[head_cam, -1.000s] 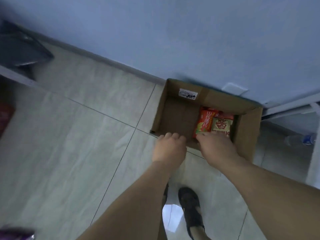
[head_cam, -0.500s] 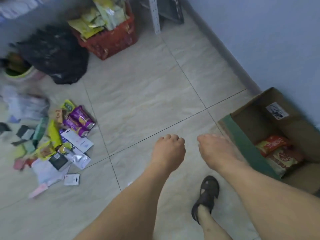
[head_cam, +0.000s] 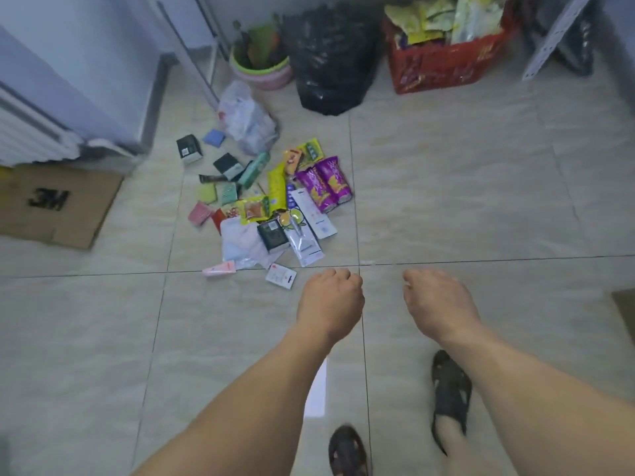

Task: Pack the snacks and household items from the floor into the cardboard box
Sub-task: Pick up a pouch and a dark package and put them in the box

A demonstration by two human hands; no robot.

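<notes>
Purple snack packs (head_cam: 324, 185) top a pile on the tiled floor (head_cam: 481, 201) | left hand (head_cam: 330, 302), right hand (head_cam: 438, 304) hover just short of them (fingers loosely curled, holding nothing) | box edge (head_cam: 624, 309) far right

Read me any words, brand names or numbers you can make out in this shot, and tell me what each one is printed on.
"3M": black print on the flattened cardboard lying by the left wall.
Purple snack packs: yellow lettering, too blurred to read.
Red basket: printing on its front, unreadable.
White card packets and small black boxes in the floor pile: labels too small to read.
</notes>
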